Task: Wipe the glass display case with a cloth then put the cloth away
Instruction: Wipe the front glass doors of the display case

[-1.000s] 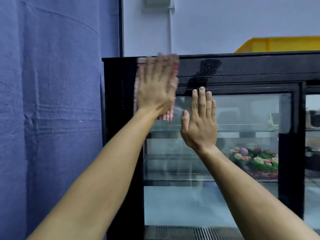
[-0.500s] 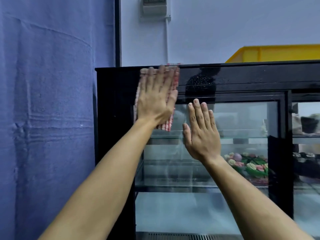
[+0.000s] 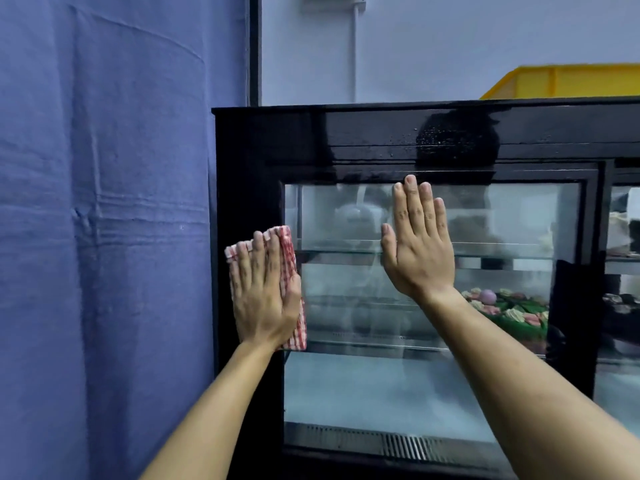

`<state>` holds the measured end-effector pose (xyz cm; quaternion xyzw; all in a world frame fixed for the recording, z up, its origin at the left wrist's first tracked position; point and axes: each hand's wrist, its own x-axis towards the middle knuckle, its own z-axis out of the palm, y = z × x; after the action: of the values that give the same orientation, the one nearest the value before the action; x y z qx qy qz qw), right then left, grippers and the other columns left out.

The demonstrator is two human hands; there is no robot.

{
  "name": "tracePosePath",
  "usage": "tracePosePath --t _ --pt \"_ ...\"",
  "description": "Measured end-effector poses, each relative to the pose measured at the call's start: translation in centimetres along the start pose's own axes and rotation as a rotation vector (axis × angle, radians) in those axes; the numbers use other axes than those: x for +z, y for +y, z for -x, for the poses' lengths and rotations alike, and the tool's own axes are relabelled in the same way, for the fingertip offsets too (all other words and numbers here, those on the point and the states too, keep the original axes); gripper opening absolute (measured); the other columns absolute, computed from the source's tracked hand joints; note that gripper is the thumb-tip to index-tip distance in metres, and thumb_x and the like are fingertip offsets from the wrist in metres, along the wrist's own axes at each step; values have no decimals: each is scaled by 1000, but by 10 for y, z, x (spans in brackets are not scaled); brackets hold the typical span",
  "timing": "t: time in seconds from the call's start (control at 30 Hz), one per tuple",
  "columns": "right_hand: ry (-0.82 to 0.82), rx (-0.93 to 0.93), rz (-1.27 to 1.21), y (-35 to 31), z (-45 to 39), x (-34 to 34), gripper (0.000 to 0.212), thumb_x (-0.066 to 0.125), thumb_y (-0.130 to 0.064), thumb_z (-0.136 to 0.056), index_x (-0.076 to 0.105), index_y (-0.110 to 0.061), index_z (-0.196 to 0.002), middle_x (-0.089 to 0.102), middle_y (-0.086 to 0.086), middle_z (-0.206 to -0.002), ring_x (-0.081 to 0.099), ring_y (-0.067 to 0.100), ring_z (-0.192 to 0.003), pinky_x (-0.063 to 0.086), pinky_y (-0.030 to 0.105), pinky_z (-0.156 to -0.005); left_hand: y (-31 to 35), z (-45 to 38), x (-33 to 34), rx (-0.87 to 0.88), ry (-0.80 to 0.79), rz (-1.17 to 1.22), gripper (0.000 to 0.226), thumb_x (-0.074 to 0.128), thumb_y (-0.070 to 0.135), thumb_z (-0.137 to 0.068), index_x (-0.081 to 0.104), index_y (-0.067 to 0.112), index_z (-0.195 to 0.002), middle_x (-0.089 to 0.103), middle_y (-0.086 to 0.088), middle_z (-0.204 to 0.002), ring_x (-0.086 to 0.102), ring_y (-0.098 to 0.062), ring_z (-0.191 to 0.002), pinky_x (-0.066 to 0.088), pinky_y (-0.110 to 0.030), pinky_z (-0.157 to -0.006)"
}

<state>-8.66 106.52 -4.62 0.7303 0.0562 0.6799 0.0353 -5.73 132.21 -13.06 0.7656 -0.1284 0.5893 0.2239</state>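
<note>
The black-framed glass display case [image 3: 381, 136] fills the middle and right of the view. My left hand [image 3: 263, 292] lies flat, fingers straight, and presses a red-and-white checked cloth [image 3: 289, 258] against the case's left frame post, at the left edge of the glass pane [image 3: 502, 220]. Most of the cloth is hidden under that hand. My right hand [image 3: 417, 244] is pressed flat on the upper glass with its fingers together and pointing up.
A blue fabric curtain [image 3: 104, 237] hangs close on the left. A yellow crate [image 3: 568, 81] sits on top of the case at the right. Inside, a decorated cake [image 3: 509, 310] stands on a shelf. A second glass door [image 3: 623, 271] adjoins on the right.
My left hand has slid the cloth down from the top left corner of the case to mid height on the left post. My right hand stays flat on the glass.
</note>
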Motion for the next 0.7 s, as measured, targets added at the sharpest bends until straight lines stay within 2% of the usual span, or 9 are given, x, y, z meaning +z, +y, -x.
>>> tracePosePath --t 0.07,0.17,0.23,0.3,0.43,0.5,0.57,0.63,0.7 --pt "2 2 8 -2 -1 0 65 26 -36 -109 17 -7 -166 10 13 -174 4 29 -162 3 46 -132 -11 4 0 61 -29 -12 75 32 43 -101 11 16 -167 4 -7 -175 -3 -33 -161 9 -62 -127" --pt "7 15 21 -4 -1 0 65 26 -36 -108 16 -6 -166 9 13 -174 4 29 -162 2 45 -132 -3 -76 -15 156 -9 -44 72 28 43 -102 10 15 -166 8 -10 -175 -2 -36 -161 8 -62 -127" --pt "14 19 16 -5 0 0 65 26 -35 -108 17 -6 -166 10 14 -174 4 29 -162 3 46 -132 7 -132 -26 142 -4 -52 74 25 47 -102 4 17 -167 3 -9 -175 -5 -35 -161 4 -59 -128" --pt "16 16 16 -5 -1 -1 65 27 -35 -108 18 -5 -165 11 14 -174 5 29 -162 5 46 -132 14 -149 -26 113 13 -60 77 27 51 -102 2 19 -167 -1 -7 -175 -8 -33 -161 -2 -54 -130" --pt "12 21 29 -5 -1 -1 65 26 -35 -108 17 -6 -166 11 14 -174 5 29 -162 6 48 -131 14 -47 -4 82 53 -58 81 39 44 -100 8 12 -167 -1 -13 -175 -6 -35 -161 -1 -56 -130" --pt "16 18 28 -6 -1 0 65 25 -35 -108 17 -6 -166 11 14 -174 5 29 -162 5 47 -132 -1 37 10 104 10 -74 83 41 42 -98 9 7 -166 1 -17 -174 -1 -40 -160 4 -61 -128" --pt "16 19 26 -5 -1 0 65 25 -35 -108 17 -6 -166 11 14 -174 5 29 -162 4 46 -132 -16 99 13 208 -78 -120 88 43 43 -95 7 8 -167 1 -17 -174 2 -43 -159 4 -60 -128" --pt "22 23 28 -5 0 0 65 25 -36 -108 18 -6 -166 11 14 -174 5 29 -162 4 46 -132 -26 83 12 337 -143 -131 86 44 43 -95 11 9 -166 4 -16 -174 6 -44 -159 3 -59 -129" --pt "29 16 25 -5 0 0 65 27 -35 -108 18 -6 -166 13 14 -174 7 30 -162 6 47 -132 -12 13 4 389 -92 -111 77 39 42 -100 18 9 -166 9 -16 -174 7 -42 -159 7 -62 -128"
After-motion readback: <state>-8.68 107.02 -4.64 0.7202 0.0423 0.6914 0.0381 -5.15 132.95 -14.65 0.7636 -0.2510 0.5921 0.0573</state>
